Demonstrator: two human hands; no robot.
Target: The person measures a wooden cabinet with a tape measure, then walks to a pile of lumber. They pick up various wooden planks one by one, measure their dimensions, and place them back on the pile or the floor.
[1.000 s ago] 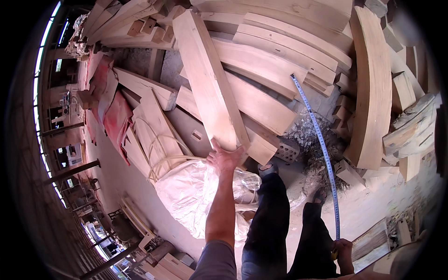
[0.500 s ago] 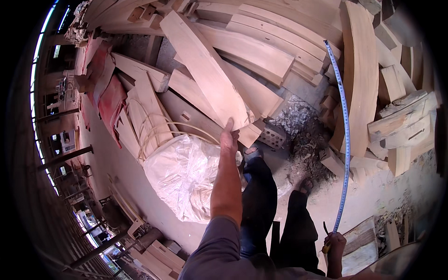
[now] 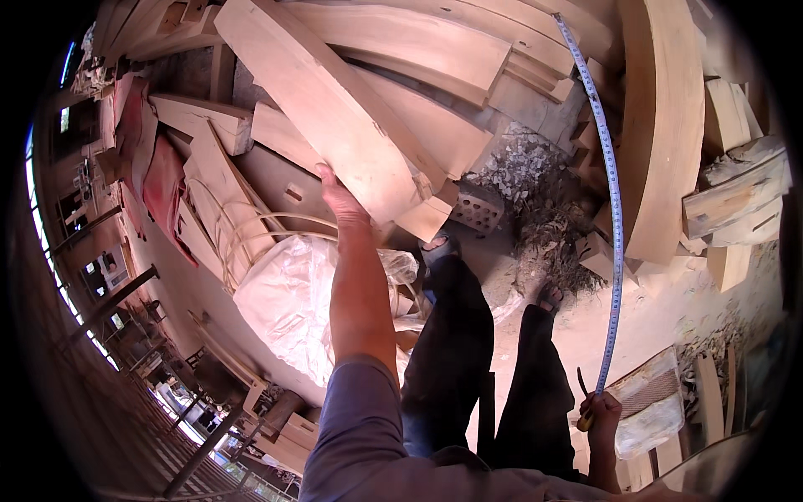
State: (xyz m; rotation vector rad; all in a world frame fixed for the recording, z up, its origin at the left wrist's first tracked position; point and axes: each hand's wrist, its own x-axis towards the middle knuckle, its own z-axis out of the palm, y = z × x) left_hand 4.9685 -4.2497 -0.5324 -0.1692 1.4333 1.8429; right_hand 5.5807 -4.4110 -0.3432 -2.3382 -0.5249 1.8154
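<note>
A wide, pale wooden plank (image 3: 343,117) slants across the pile, its near end slightly raised. My left hand (image 3: 341,199) grips its left edge near that end, with the thumb on the top face and the fingers hidden beneath. Low on the right, my right hand (image 3: 602,412) is closed round a tape measure, whose yellow case shows only in part. A thin dark curved piece sticks up beside that hand. The white and blue tape blade (image 3: 616,226) runs out far ahead, bowing, its tip near the boards at the back.
Stacked boards (image 3: 418,38) lie beyond the plank. A thick curved timber (image 3: 665,134) and cut blocks (image 3: 736,209) are piled at right. Clear plastic sheeting (image 3: 288,305) lies left of my legs, by a perforated brick (image 3: 477,209) and wood chips (image 3: 531,159). Red cloth (image 3: 163,184) drapes at far left.
My left hand has shifted from the plank's near end to its left edge, and that end looks lifted and nearer. The view has shifted a little; the tape stays extended in my right hand.
</note>
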